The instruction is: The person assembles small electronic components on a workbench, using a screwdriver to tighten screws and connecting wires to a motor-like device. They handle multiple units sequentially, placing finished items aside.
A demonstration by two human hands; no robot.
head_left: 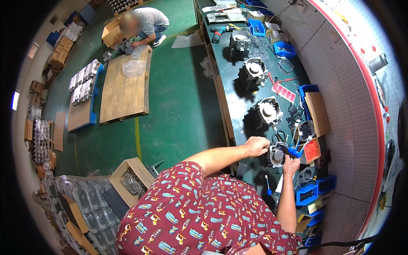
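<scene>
A dark finned motor housing (277, 154) with a light metal rim and a round opening stands on the dark workbench (238, 111) in front of me. At its left side is my left hand (257, 145), fingers curled closed; whatever they may hold is hidden. My right hand (291, 165) is closed at the housing's right edge, its fingers partly hidden. Just above that hand is a blue-hubbed tool (294, 151) with thin rods sticking out. Black-handled scissors (279, 136) lie beyond the housing.
Several similar motor housings (269, 111) line the bench. Along the wall are blue bins (284, 49), a box of red parts (311, 150) and a cup of black screws (305, 129). Across the green floor, a person (146, 25) crouches by a wooden pallet (125, 91).
</scene>
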